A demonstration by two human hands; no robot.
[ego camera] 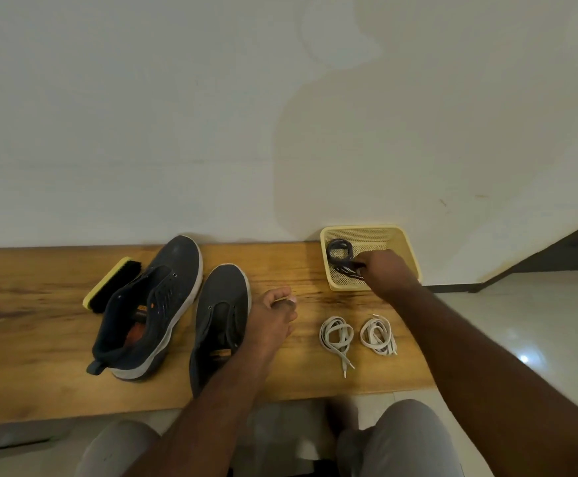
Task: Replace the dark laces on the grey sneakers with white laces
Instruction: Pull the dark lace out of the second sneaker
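Observation:
Two grey sneakers stand side by side on the wooden bench. The left sneaker (pixel 150 308) shows dark lacing over its tongue; the right sneaker (pixel 220 315) has bare eyelets. My left hand (pixel 272 321) hovers beside the right sneaker with loosely curled fingers and holds nothing. My right hand (pixel 389 273) reaches into the yellow mesh basket (pixel 404 242) and its fingers pinch a dark lace (pixel 341 256) coiled inside. Two bundled white laces lie on the bench in front of the basket, one (pixel 336 335) to the left of the other (pixel 378 335).
A black shoe brush with a yellow back (pixel 112 282) lies behind the left sneaker. The bench (pixel 40 339) runs along a white wall. Its right end is by the basket, with tiled floor (pixel 521 321) beyond. My knees (pixel 401 438) are below the front edge.

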